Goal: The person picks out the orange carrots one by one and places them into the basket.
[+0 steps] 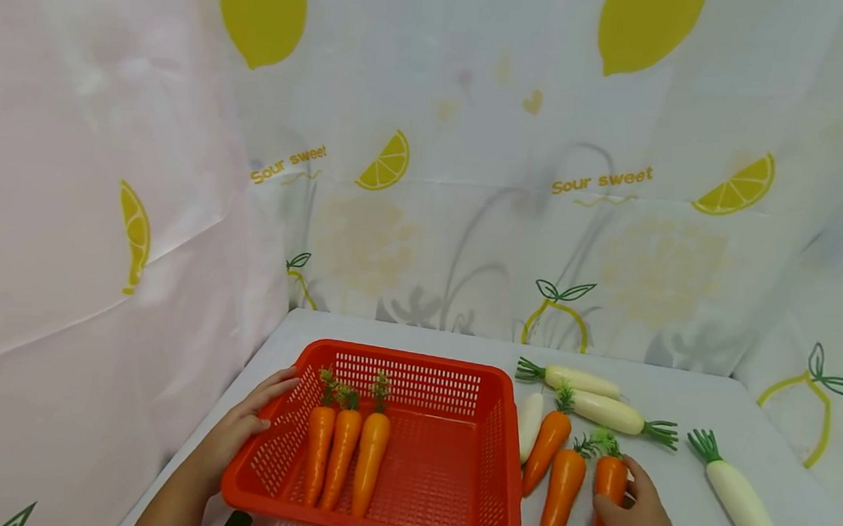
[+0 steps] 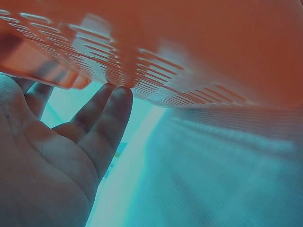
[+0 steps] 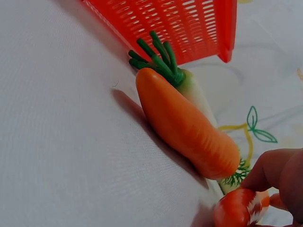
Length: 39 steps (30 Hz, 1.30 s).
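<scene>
A red plastic basket (image 1: 434,465) stands at the table's middle with three carrots (image 1: 342,456) lying side by side in its left half. My left hand (image 1: 245,423) rests against the basket's left side; in the left wrist view its outstretched fingers (image 2: 111,113) touch the slotted wall. Right of the basket, my right hand (image 1: 640,516) holds a carrot (image 1: 610,477) between thumb and fingers, its leafy top pointing away from me. Two more carrots, one nearer (image 1: 562,497) and one by the basket (image 1: 547,445), lie just left of that hand.
Two white radishes (image 1: 607,412) lie behind the carrots, and another radish (image 1: 530,427) sits against the basket's right wall. At the far right lies a separate radish (image 1: 746,513). Lemon-printed curtains (image 1: 424,238) rise behind the white table (image 1: 688,403) and along its sides.
</scene>
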Each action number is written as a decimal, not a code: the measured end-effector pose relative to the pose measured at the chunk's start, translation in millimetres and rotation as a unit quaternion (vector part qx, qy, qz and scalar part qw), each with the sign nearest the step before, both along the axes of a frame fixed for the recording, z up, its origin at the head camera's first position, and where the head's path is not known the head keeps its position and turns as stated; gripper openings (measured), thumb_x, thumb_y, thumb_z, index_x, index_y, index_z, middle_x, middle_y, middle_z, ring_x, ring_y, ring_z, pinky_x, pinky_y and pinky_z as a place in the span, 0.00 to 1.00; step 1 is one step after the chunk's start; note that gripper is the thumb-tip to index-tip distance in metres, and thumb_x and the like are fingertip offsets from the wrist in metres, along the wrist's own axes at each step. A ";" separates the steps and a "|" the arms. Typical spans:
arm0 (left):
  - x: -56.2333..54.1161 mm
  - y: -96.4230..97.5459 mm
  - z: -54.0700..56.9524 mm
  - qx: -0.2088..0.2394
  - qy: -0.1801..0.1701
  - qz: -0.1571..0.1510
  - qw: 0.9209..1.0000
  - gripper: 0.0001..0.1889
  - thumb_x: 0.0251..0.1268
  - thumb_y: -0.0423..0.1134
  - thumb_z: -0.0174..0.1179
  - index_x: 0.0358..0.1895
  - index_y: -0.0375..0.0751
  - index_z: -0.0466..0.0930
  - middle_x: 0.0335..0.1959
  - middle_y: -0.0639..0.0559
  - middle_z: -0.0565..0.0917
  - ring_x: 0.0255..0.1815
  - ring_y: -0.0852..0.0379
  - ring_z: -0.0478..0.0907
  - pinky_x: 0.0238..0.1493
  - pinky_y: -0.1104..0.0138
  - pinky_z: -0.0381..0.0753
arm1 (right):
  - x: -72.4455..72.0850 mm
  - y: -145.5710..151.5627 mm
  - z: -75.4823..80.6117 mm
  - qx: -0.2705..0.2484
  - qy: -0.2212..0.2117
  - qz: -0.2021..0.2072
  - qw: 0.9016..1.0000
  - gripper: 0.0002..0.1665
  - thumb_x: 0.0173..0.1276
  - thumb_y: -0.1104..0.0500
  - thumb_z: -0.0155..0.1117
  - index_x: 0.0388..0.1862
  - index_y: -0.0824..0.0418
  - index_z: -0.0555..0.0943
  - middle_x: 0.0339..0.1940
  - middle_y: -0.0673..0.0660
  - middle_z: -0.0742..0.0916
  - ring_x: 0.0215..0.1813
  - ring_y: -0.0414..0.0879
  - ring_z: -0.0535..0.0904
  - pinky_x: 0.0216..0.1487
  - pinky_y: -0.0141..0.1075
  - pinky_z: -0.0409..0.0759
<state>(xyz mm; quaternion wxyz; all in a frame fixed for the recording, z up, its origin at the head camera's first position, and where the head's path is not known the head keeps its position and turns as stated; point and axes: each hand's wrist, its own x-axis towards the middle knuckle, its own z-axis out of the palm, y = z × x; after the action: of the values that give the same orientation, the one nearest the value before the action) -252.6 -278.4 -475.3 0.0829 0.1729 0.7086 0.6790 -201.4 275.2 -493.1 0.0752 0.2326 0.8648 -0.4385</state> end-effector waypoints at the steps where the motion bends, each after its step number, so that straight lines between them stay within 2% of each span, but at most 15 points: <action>1: 0.0 0.4 0.6 -0.001 0.000 0.000 1.000 0.37 0.67 0.25 0.38 0.83 0.38 0.57 0.88 0.47 0.41 0.72 0.81 0.60 0.61 0.63 0.82 | 0.3 0.3 -0.7 -0.007 0.000 -0.010 1.000 0.53 0.74 0.55 0.60 0.86 0.65 0.42 0.74 0.80 0.63 0.70 0.75 0.67 0.65 0.68 0.74; 6: 0.3 1.2 1.5 -0.005 -0.006 0.006 1.000 0.37 0.68 0.25 0.38 0.83 0.39 0.57 0.88 0.48 0.41 0.72 0.81 0.60 0.61 0.63 0.82 | 1.4 0.3 -1.8 -0.023 0.013 -0.044 0.999 0.53 0.75 0.55 0.60 0.87 0.65 0.42 0.74 0.80 0.63 0.72 0.76 0.65 0.65 0.66 0.75; 12: 0.3 1.6 1.8 -0.013 -0.017 0.019 1.000 0.37 0.67 0.25 0.38 0.83 0.41 0.58 0.88 0.49 0.42 0.70 0.82 0.61 0.60 0.61 0.84 | 5.2 0.9 3.0 -0.056 0.023 -0.058 0.996 0.54 0.76 0.53 0.58 0.87 0.64 0.39 0.76 0.82 0.61 0.74 0.77 0.62 0.66 0.66 0.74; 18: 0.6 1.7 2.6 -0.016 -0.020 0.022 0.999 0.37 0.67 0.25 0.37 0.83 0.42 0.59 0.88 0.50 0.42 0.70 0.81 0.61 0.60 0.61 0.84 | 1.1 -1.1 1.5 -0.066 0.021 -0.076 0.995 0.54 0.75 0.53 0.59 0.87 0.62 0.40 0.75 0.81 0.63 0.72 0.77 0.65 0.60 0.62 0.81; 21: 0.5 1.9 2.8 -0.020 -0.020 0.023 0.999 0.37 0.67 0.25 0.37 0.83 0.42 0.59 0.88 0.50 0.42 0.71 0.80 0.59 0.60 0.62 0.83 | 0.6 -3.0 1.7 -0.071 0.019 -0.085 0.994 0.54 0.74 0.53 0.59 0.87 0.63 0.40 0.74 0.82 0.63 0.71 0.77 0.65 0.63 0.64 0.78; 25: 0.2 2.6 3.2 -0.025 -0.027 0.029 0.999 0.37 0.67 0.25 0.38 0.82 0.43 0.60 0.88 0.51 0.43 0.74 0.73 0.56 0.60 0.62 0.83 | 1.8 -4.7 2.9 -0.072 0.016 -0.096 0.993 0.55 0.74 0.52 0.58 0.87 0.64 0.39 0.74 0.82 0.63 0.71 0.77 0.64 0.68 0.66 0.72; 28: 0.0 3.2 3.6 -0.028 -0.031 0.034 0.999 0.37 0.67 0.25 0.39 0.82 0.43 0.60 0.88 0.52 0.44 0.77 0.65 0.52 0.60 0.62 0.83 | 2.5 -6.1 4.3 -0.073 0.015 -0.102 0.992 0.54 0.73 0.52 0.58 0.87 0.64 0.39 0.73 0.82 0.63 0.70 0.76 0.64 0.69 0.66 0.71; 30: -0.1 3.2 3.6 -0.029 -0.032 0.035 0.998 0.37 0.67 0.25 0.39 0.82 0.44 0.61 0.88 0.52 0.44 0.78 0.64 0.52 0.60 0.62 0.83 | 2.7 -7.1 5.4 -0.074 0.014 -0.105 0.992 0.54 0.73 0.52 0.58 0.87 0.64 0.40 0.73 0.81 0.63 0.70 0.76 0.64 0.69 0.66 0.72; 36: -0.7 1.4 2.1 -0.022 -0.019 0.022 0.999 0.37 0.67 0.25 0.38 0.83 0.42 0.59 0.88 0.50 0.43 0.72 0.78 0.59 0.60 0.62 0.83 | 3.4 -10.0 7.3 -0.082 0.016 -0.107 0.991 0.54 0.73 0.53 0.58 0.87 0.64 0.40 0.73 0.81 0.63 0.70 0.75 0.65 0.68 0.65 0.73; 39: -0.9 0.9 1.4 -0.019 -0.013 0.017 1.000 0.37 0.68 0.25 0.38 0.82 0.40 0.58 0.88 0.49 0.42 0.71 0.80 0.61 0.59 0.62 0.84 | 3.9 -11.8 7.4 -0.098 0.021 -0.098 0.990 0.54 0.74 0.53 0.58 0.87 0.62 0.39 0.75 0.82 0.62 0.71 0.75 0.63 0.68 0.65 0.73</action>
<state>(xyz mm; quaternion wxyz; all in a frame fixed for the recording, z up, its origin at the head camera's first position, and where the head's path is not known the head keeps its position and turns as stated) -253.5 -277.5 -473.9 0.0837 0.1510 0.7231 0.6688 -197.5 263.5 -485.7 0.0360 0.2981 0.7924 -0.5309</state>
